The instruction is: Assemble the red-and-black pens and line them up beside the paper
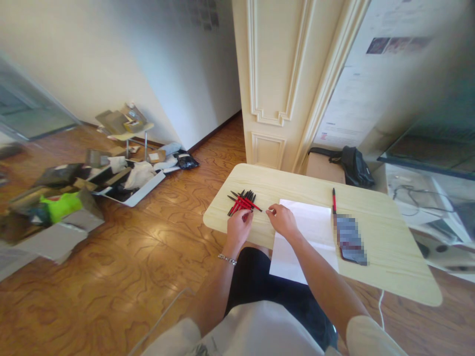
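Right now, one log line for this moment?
left hand: on pen pile | right hand: at paper edge | aside: single pen, phone

Your left grip lies against the heap of red-and-black pens just ahead of it on the bench, fingers curled. Your right grip, close beside, pinches its fingertips together over white paper; a lone pen lies farther right.

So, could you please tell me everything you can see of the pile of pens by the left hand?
The pile of pens is a loose bundle of slim sticks, some red, some black, plastic by the look, lying flat and crossed over each other. It sits near the left end of the pale wooden table. The left hand touches its near edge, at a red pen; whether it grips is unclear.
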Available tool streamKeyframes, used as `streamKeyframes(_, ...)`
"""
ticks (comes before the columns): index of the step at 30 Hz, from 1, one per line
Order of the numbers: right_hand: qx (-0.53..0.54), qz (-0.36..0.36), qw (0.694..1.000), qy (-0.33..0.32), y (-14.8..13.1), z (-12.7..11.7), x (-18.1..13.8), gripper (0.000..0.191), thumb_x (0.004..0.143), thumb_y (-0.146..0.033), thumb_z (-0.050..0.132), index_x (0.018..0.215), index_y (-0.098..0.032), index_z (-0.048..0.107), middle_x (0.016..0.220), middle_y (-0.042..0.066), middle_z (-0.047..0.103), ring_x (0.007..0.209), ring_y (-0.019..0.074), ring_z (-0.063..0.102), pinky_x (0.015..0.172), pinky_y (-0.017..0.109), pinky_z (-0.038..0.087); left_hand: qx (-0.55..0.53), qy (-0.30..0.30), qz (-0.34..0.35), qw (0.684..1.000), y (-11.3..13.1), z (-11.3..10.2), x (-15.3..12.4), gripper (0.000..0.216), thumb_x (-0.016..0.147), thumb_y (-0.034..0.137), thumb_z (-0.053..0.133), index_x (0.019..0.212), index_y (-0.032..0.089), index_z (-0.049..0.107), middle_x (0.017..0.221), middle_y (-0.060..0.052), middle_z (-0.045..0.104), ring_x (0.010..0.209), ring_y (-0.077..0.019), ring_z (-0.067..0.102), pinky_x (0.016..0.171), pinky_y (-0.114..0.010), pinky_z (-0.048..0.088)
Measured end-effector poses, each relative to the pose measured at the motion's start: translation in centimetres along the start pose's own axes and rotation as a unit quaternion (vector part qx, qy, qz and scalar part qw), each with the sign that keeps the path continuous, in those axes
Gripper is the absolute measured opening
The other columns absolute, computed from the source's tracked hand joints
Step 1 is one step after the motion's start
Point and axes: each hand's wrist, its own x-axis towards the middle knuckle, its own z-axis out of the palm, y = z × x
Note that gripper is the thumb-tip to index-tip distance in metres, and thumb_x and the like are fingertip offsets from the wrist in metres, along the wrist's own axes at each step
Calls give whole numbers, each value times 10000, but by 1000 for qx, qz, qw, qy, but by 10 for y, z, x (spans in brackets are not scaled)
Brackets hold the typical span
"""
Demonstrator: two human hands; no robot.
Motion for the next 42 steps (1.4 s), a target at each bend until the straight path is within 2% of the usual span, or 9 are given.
streamKeyframes(9,59,33,996,57,42,-19,-33,222,869,-347,486,895,-244,681,860,31,701,767,176,626,695,266,415,203,-100,158,961,6,6,51,144,798,212,601,880,193,718,895,-106,626,892,-249,573,836,-370,445)
streamKeyframes(14,103,58,989,92,58,-23,-47,245,859,-363,469,902,-248,681,861,32,709,740,184,626,695,282,432,237,-175,238,926,10,13,62,126,766,160,612,813,182,727,898,-117,592,968,-273,513,832,-375,422)
streamKeyframes(20,154,89,978,113,73,-29,-62,291,845,-409,462,898,-239,691,871,47,713,766,205,631,740,313,456,245,-245,294,891,13,16,77,174,764,118,573,717,202,718,802,-94,599,880,-235,525,891,-377,375)
streamKeyframes(23,168,96,973,127,80,-32,-68,311,842,-425,461,892,-226,694,865,62,714,758,216,631,736,325,460,242,-261,321,878,15,14,82,194,787,114,546,755,206,714,803,-76,626,840,-208,542,922,-368,361)
streamKeyframes(26,179,108,967,144,87,-35,-73,320,838,-434,467,893,-218,697,855,71,714,753,219,631,727,325,459,225,-247,333,882,17,9,85,212,799,90,527,812,203,706,832,-73,652,872,-205,563,912,-352,378)
streamKeyframes(30,184,133,961,160,98,-36,-75,331,826,-450,484,882,-207,701,817,67,713,727,220,625,684,319,451,211,-220,321,897,20,2,82,286,798,26,487,908,205,681,943,-62,664,920,-198,589,840,-318,437)
streamKeyframes(34,186,144,955,182,107,-39,-77,354,819,-474,490,873,-198,705,796,62,711,713,212,623,660,303,436,151,-231,324,905,26,3,71,259,846,52,475,969,187,658,1025,-61,656,935,-172,613,847,-291,473)
streamKeyframes(38,173,162,952,196,116,-43,-83,335,812,-472,504,866,-209,705,798,51,710,724,207,625,673,298,430,91,-223,325,914,38,15,43,186,867,266,575,1008,181,661,1125,-85,642,1057,-201,594,966,-333,451)
streamKeyframes(42,158,177,951,199,124,-47,-90,316,816,-468,506,877,-230,704,791,34,709,734,204,627,685,295,426,43,-229,312,921,50,37,4,218,909,304,511,1031,211,666,1146,-70,643,1061,-184,599,975,-341,460)
